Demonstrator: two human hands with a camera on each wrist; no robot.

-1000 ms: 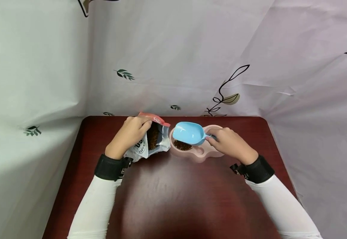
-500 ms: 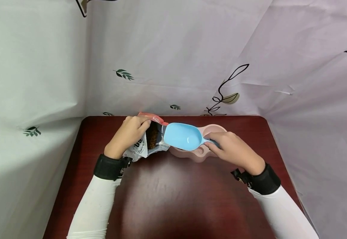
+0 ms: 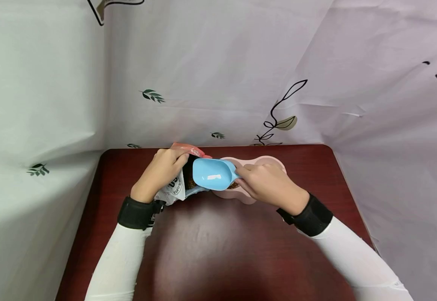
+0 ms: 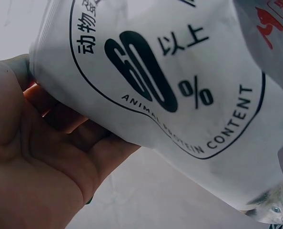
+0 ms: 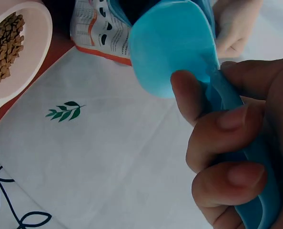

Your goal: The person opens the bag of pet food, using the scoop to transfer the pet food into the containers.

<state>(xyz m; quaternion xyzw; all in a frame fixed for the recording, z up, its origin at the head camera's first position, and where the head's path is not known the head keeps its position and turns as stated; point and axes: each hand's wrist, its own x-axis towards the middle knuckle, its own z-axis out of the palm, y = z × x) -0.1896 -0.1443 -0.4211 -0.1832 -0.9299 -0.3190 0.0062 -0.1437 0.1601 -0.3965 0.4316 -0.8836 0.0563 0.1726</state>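
Note:
In the head view my left hand grips the top edge of a white pet food bag, holding its mouth open. The bag carries a red top strip and a cat picture; brown kibble shows inside it. My right hand holds a light blue scoop by its handle, fingers curled round it in the right wrist view. The scoop's bare inside faces up, and its front end overlaps the bag's mouth. Beneath the scoop and right hand is a pink pet bowl with some kibble in its left hollow.
All this stands near the back edge of a dark red table. A pale patterned cloth rises right behind the table and along both sides. Black bands are strapped round both wrists.
The scoop in my right hand has moved left, from over the pink bowl to the bag's mouth. My left hand keeps its grip on the bag. The head view has shifted slightly.

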